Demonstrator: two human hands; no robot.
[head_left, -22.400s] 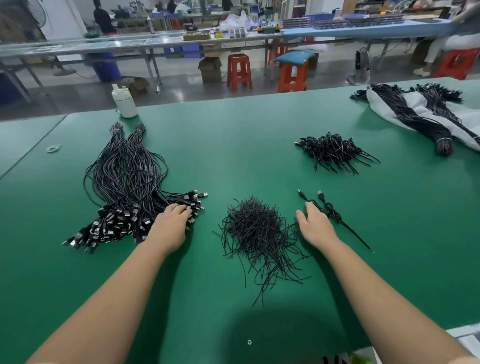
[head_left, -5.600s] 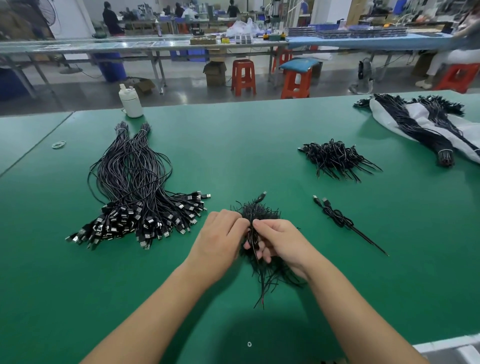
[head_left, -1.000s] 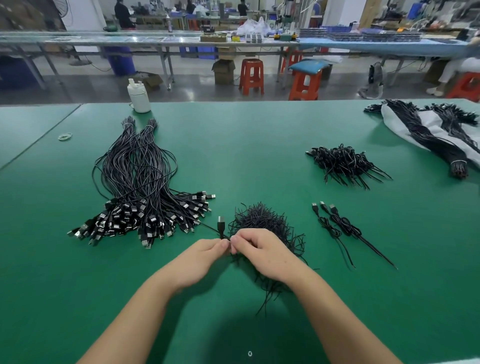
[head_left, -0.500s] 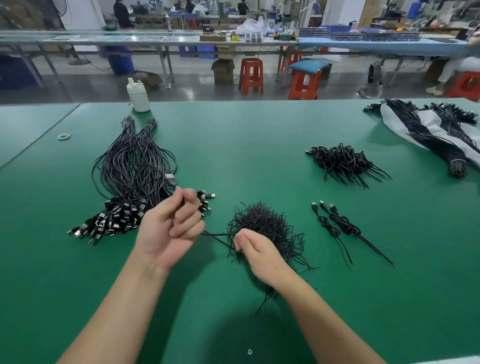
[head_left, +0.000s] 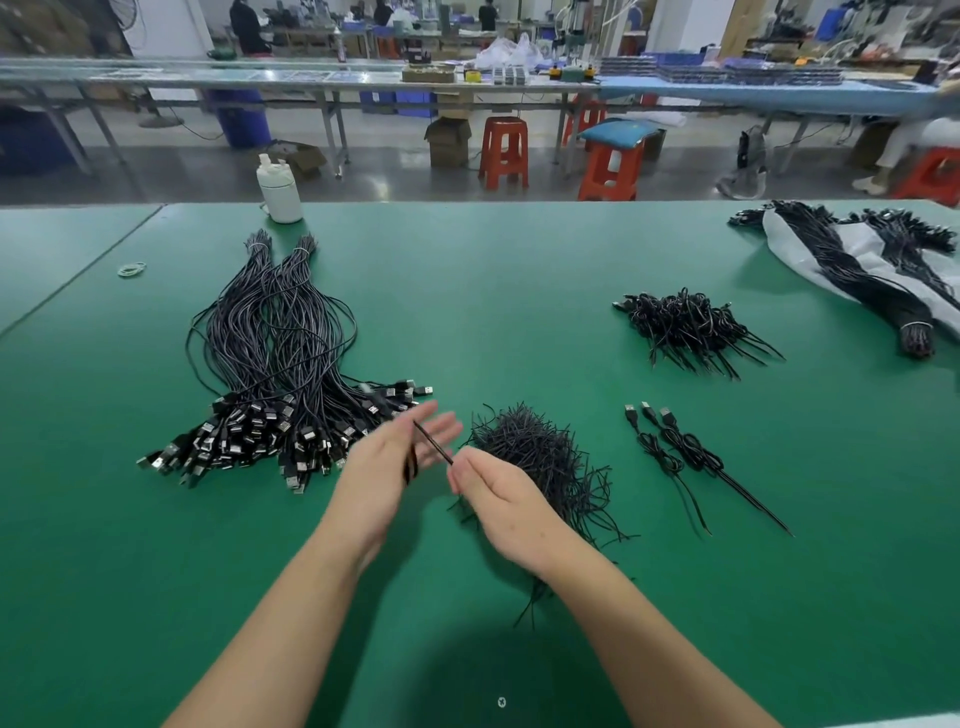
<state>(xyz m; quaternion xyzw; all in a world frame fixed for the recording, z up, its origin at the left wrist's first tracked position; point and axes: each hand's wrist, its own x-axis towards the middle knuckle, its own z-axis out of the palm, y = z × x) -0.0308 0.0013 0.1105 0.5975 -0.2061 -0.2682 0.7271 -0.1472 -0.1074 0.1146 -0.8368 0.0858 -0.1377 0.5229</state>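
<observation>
Well inside table edges (head_left: 519, 206), right hand (head_left: 501, 501) pinches cable (head_left: 432, 444) beside left hand (head_left: 387, 470).

1 cable (head_left: 431, 442) in grip, 3 tied cables (head_left: 680, 453) right of it, 1 tie heap (head_left: 540, 452) beside, 1 loose pile (head_left: 275, 374) left

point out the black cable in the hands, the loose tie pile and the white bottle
black cable (head_left: 432, 442): head view, on its straight stretch.
tie pile (head_left: 540, 452): head view, middle of the heap.
white bottle (head_left: 280, 193): head view, on its body.
</observation>
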